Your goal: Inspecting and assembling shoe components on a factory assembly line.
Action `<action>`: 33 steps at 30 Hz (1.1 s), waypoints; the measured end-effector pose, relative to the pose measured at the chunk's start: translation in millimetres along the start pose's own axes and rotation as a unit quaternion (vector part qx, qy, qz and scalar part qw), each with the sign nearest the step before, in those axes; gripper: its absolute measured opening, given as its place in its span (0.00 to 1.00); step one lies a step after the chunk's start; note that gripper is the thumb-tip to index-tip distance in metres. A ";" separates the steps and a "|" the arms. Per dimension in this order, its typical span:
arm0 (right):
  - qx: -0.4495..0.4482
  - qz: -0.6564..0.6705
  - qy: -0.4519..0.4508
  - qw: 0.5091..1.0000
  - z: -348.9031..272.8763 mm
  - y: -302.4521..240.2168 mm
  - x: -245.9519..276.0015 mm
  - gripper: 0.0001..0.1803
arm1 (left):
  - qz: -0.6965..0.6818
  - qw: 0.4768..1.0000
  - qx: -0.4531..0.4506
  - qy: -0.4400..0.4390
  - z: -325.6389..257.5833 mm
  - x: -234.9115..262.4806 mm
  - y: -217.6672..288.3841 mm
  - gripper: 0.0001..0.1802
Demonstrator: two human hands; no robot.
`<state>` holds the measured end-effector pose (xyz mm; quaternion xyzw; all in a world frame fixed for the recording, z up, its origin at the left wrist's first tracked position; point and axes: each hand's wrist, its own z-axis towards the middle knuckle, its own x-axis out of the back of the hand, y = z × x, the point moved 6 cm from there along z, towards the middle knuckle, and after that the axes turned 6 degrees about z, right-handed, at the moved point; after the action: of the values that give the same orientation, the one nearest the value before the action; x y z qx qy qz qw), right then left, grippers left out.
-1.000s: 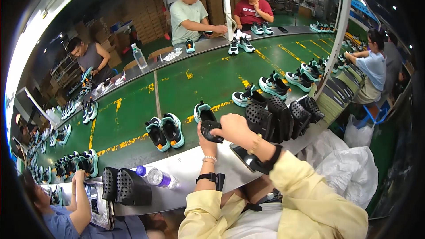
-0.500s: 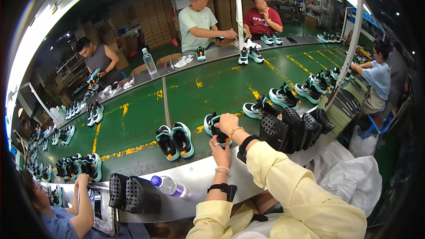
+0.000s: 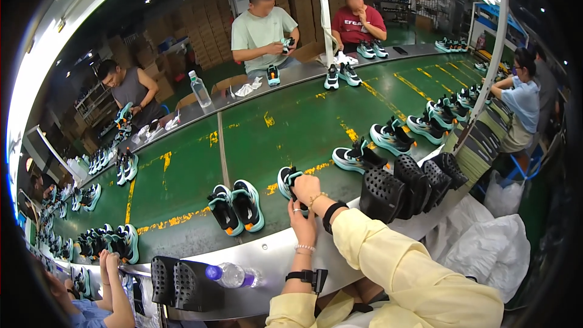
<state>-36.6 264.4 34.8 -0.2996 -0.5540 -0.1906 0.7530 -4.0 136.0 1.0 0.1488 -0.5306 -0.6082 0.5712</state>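
A teal, white and black sneaker (image 3: 286,181) stands on the near edge of the green conveyor belt (image 3: 291,127). My right hand (image 3: 308,188) is curled over its top. My left hand (image 3: 302,226) grips it from below, just behind the right hand. Both arms wear pale yellow sleeves, with a dark band on each wrist. A pair of matching sneakers (image 3: 237,206) sits on the belt just left of my hands. Another single sneaker (image 3: 358,158) lies to the right.
Black perforated shoe lasts (image 3: 413,183) stand in a row at my right; more lasts (image 3: 179,280) and a plastic bottle (image 3: 234,275) lie on the grey ledge at left. Other people work around the belt. Several sneaker pairs line its edges.
The view has drifted, so the belt and shoes sit further right and lower. My hands stay on the same sneaker, with the left hand now closer under it.
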 end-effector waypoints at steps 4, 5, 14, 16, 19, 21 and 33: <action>-0.010 -0.018 -0.091 0.996 16.1 -5.1 -21.7 0.13 | -0.003 1.000 0.004 -0.005 -0.4 3.3 -7.9 0.23; -0.010 0.001 -0.091 0.996 20.5 -0.9 -25.7 0.12 | -0.010 1.000 0.006 0.000 -0.2 -1.8 -8.6 0.23; 0.019 0.116 -0.164 0.979 -19.0 -1.0 49.9 0.22 | -0.137 0.989 0.013 0.057 4.1 -25.6 -26.1 0.20; 0.108 0.189 -0.166 0.962 -66.6 -23.7 95.3 0.24 | -0.076 0.996 0.051 0.014 7.3 -13.8 -52.1 0.22; 0.192 0.269 -0.079 0.940 -155.9 32.4 198.2 0.22 | -0.114 0.993 -0.001 0.028 -2.9 -23.3 -10.0 0.23; 0.179 0.267 0.001 0.947 -201.5 97.6 268.6 0.18 | -0.004 0.997 -0.044 0.067 -11.6 -9.6 11.8 0.24; -0.175 0.196 0.390 0.883 -300.1 426.3 260.5 0.28 | -0.065 0.972 -0.160 -0.162 34.8 -95.3 125.3 0.21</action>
<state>525.1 396.1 117.5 -0.4308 -0.1032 -0.2342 0.8654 64.7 260.9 76.3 -0.0109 -0.5009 -0.7372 0.4533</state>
